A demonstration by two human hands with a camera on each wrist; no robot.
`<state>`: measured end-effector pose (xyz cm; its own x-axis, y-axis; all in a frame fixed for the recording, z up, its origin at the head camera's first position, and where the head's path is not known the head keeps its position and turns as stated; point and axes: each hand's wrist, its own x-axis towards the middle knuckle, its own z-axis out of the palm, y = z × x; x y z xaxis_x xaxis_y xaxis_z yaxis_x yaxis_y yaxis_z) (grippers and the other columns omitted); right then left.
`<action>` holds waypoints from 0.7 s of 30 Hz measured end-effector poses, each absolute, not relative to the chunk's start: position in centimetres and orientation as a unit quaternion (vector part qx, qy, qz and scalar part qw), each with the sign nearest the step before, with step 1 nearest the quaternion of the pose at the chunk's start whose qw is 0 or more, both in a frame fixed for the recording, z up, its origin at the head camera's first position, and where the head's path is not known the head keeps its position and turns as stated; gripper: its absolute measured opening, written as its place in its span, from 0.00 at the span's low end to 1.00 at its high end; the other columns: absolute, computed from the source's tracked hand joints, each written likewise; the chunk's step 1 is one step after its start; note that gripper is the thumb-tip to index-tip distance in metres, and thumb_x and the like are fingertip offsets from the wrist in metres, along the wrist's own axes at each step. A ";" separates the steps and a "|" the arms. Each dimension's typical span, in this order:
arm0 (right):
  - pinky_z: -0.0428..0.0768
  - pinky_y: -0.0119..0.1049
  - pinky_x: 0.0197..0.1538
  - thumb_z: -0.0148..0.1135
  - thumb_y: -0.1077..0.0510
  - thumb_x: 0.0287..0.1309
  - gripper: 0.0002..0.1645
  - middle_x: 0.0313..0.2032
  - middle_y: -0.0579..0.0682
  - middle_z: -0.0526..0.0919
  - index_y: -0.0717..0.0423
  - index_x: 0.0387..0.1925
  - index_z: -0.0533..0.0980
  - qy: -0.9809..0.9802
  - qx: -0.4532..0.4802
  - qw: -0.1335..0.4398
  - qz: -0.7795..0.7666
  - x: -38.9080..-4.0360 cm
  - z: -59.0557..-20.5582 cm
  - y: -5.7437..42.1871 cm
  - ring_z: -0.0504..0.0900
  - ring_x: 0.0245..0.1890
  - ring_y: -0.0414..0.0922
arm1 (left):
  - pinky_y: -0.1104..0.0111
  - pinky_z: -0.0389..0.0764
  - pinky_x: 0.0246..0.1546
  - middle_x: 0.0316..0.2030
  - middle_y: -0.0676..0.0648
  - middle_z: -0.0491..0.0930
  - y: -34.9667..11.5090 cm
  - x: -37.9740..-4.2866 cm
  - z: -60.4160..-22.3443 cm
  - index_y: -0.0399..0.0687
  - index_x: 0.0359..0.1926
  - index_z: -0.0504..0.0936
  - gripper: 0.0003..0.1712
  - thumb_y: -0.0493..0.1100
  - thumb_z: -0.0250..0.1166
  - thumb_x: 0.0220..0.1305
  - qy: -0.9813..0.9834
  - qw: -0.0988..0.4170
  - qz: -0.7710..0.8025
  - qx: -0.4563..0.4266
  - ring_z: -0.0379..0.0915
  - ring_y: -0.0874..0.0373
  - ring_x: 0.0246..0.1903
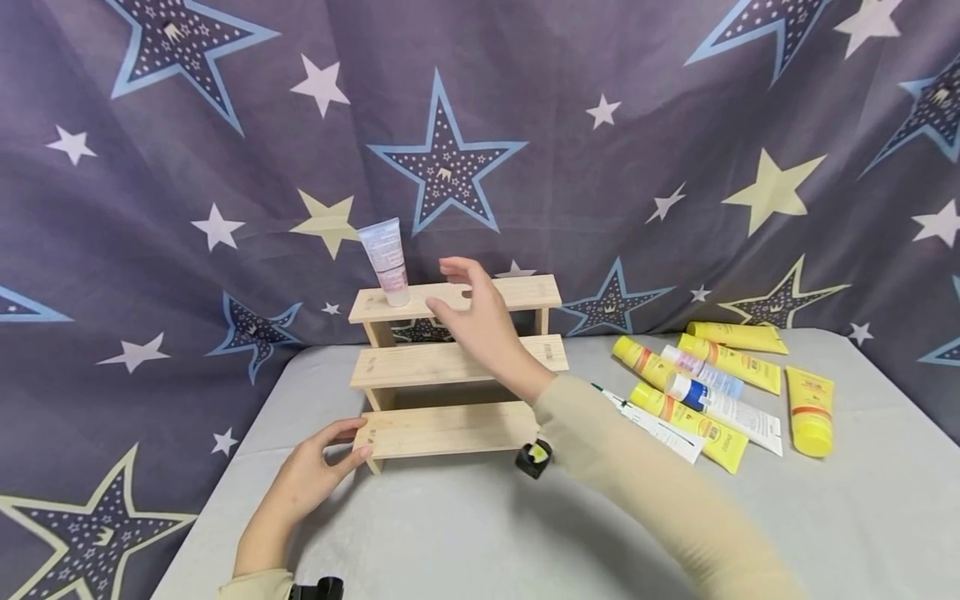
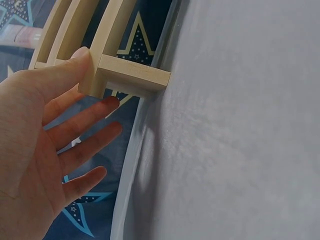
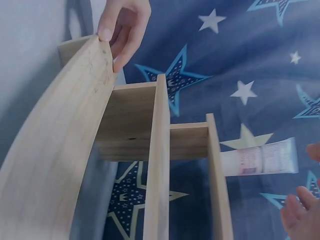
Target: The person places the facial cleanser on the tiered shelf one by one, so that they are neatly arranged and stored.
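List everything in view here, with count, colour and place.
Stepped shelf: 1, pale wood, on the table
Upright tube: 1, pink and pale blue, left part of the top tier
Yellow tubes: 5, yellow, lying at the table's right
Small lying tube: 1, pink and pale blue, among the yellow ones
Blue-banded tube: 1, white and blue, same group
Slim item: 1, mostly white, group's left edge; type unclear
Table: 1, grey covering, below everything
Backdrop: 1, dark with stars, behind
Wrist devices: 2, black, at the wrists
Sleeves: 2, beige, on the arms
Left hand: 1, pinching the bottom tier's left end
Right hand: 1, by the top tier, holding nothing
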<state>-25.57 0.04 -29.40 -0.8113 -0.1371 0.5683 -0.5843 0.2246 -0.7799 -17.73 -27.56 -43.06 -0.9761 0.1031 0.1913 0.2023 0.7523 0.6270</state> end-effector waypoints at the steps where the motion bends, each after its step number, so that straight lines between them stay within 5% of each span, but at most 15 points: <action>1: 0.71 0.43 0.61 0.66 0.62 0.63 0.28 0.60 0.57 0.76 0.61 0.63 0.69 -0.752 0.246 0.200 0.578 -25.2 -29.4 0.5 0.74 0.59 0.48 | 0.40 0.67 0.58 0.50 0.43 0.84 -27.6 -17.7 -43.1 0.51 0.61 0.78 0.28 0.55 0.69 0.63 -0.933 0.072 -0.343 -0.082 0.74 0.38 0.57; 14: 0.75 0.43 0.57 0.65 0.69 0.61 0.22 0.54 0.55 0.79 0.64 0.57 0.73 -0.718 0.299 0.229 0.586 -20.2 -31.8 8.1 0.78 0.52 0.48 | 0.40 0.66 0.59 0.51 0.42 0.83 -27.6 -18.1 -43.1 0.50 0.62 0.78 0.29 0.55 0.69 0.64 -0.931 0.064 -0.349 -0.087 0.74 0.39 0.57; 21: 0.74 0.33 0.54 0.65 0.70 0.61 0.22 0.52 0.51 0.80 0.59 0.56 0.74 -0.761 0.279 0.213 0.545 -18.5 -34.5 12.2 0.77 0.52 0.45 | 0.41 0.67 0.59 0.50 0.42 0.83 -27.7 -17.9 -43.2 0.49 0.62 0.78 0.28 0.54 0.69 0.64 -0.929 0.062 -0.357 -0.081 0.74 0.39 0.57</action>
<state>-18.46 12.25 -34.46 -0.7534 -0.1933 0.6285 -0.6572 0.2500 -0.7110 -17.87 -27.71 -43.17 -0.9792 0.1061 0.1730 0.1946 0.7323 0.6525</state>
